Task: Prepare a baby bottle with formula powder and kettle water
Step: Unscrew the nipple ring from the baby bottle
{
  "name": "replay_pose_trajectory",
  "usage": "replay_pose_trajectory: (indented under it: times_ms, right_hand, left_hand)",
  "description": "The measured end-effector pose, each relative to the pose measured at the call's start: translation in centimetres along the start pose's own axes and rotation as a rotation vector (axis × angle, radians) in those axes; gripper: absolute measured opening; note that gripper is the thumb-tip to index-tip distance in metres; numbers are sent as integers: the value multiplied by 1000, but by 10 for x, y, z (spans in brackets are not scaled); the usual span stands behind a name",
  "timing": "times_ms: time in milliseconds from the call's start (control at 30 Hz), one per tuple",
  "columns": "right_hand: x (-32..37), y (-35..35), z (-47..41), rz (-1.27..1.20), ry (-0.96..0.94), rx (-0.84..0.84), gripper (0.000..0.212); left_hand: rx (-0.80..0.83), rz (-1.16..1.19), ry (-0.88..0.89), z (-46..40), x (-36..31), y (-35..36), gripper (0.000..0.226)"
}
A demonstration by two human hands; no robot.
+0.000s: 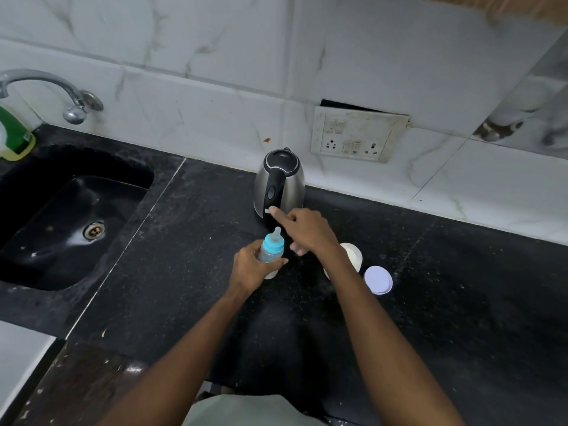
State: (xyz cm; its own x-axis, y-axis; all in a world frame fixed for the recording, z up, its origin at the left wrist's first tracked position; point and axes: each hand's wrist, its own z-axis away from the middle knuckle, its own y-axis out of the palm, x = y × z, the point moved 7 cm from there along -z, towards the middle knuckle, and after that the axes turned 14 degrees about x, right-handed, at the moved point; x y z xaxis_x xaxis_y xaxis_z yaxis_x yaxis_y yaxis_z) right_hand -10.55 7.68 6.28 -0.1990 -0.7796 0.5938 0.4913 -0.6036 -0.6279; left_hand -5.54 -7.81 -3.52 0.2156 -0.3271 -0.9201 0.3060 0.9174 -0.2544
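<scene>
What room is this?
Most likely a home kitchen: a black sink with a tap set in a dark counter, and an electric kettle by the tiled wall.

Black sink [46, 192] left; tap [46, 84] above; green bottle [13, 133], probably dish soap; socket panel [358, 136] on wall.

At the centre of the frame, the left hand [249, 267] grips a clear baby bottle with a blue collar and teat [271, 248] standing on the black speckled stone counter [184, 272]. The right hand [307, 230] stretches its forefinger to the switch at the base of the steel kettle with a black handle [279, 182]. Right of centre sit an open white powder tub [353, 256] and its pale round lid [378, 279]; a black sink [61, 229] fills the left
</scene>
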Motion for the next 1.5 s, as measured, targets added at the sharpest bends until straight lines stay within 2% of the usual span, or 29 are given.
replay_pose_trajectory:
  times_ms: [100,233,534,767,834,900,1034,1200,1334,1434,1501]
  right_hand:
    - [8,12,6,230,30,30,76]
    - [10,17,9,446,7,5,62]
    - [0,13,13,210,-162,150,46]
    - [3,18,15,261,-227,398,35]
    - [6,18,15,330,-246,433,31]
    - [11,19,13,425,-293,432,31]
    - [16,21,9,474,-303,441,50]
    - [19,13,7,466,-228,279,62]
    - [19,7,7,374,-101,188,44]
    - [27,1,8,455,-137,207,27]
    - [34,-3,9,483,-202,271,27]
  left_hand:
    - [14,-29,27,1,-6,8,52]
    - [6,-62,23,2,-13,13,51]
    - [68,-128,37,-1,-20,7,48]
    - [266,9,-33,-3,-9,18,45]
    - [276,22,-46,-2,-6,19,48]
    - [248,43,-51,-3,-3,17,52]
    - [180,43,-45,-5,-3,10,51]
    - [118,42,-28,-9,-6,5,42]
    - [107,-1,-4,-11,-13,4,43]
    - [108,-35,17,-14,-21,4,40]
    - [100,-47,15,-15,-23,3,42]
